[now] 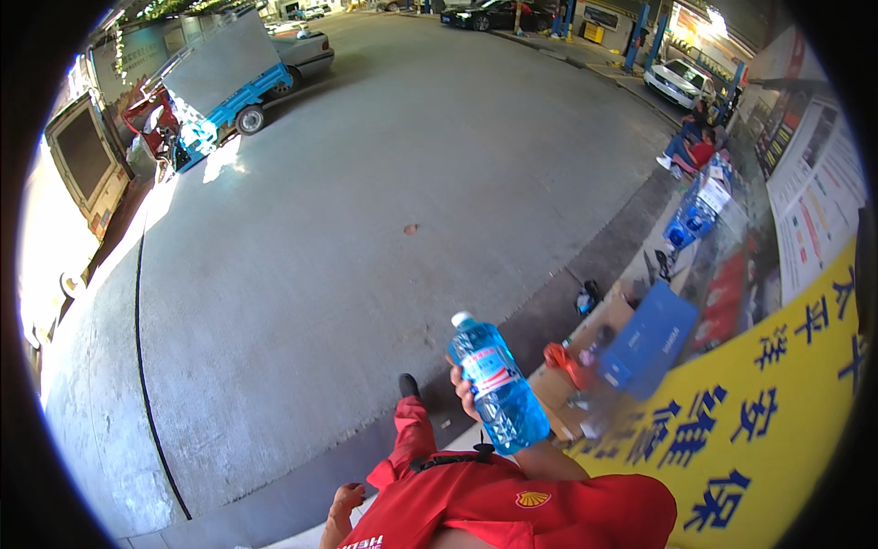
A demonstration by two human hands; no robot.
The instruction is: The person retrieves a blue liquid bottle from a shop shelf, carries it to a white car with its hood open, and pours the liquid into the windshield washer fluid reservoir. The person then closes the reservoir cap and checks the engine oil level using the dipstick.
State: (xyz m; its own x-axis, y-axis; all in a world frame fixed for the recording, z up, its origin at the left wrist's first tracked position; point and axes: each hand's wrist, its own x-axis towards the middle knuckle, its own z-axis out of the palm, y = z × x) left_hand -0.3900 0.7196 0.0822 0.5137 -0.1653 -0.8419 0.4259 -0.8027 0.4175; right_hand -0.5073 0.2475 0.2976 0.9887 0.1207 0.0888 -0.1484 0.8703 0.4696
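My right hand [465, 388] is wrapped round a clear plastic bottle [501, 389] of bright blue liquid, which looks like windshield washer fluid. The bottle is raised in front of my red work clothes [476, 499], tilted, with its white cap [462, 318] on and a label round its middle. Only part of the fingers shows at the bottle's left edge. Low at my left side hangs my left hand [347, 499], away from the bottle. It is small in the picture, and its fingers cannot be made out well.
To the right, a yellow banner [732, 403] borders a blue box [649, 339], cardboard [558, 389] and a red bundle [569, 364]. Farther along, people [695, 151] sit by the wall near blue bottles [690, 220]. A blue cargo tricycle [233, 105] and a white car [681, 82] stand beyond.
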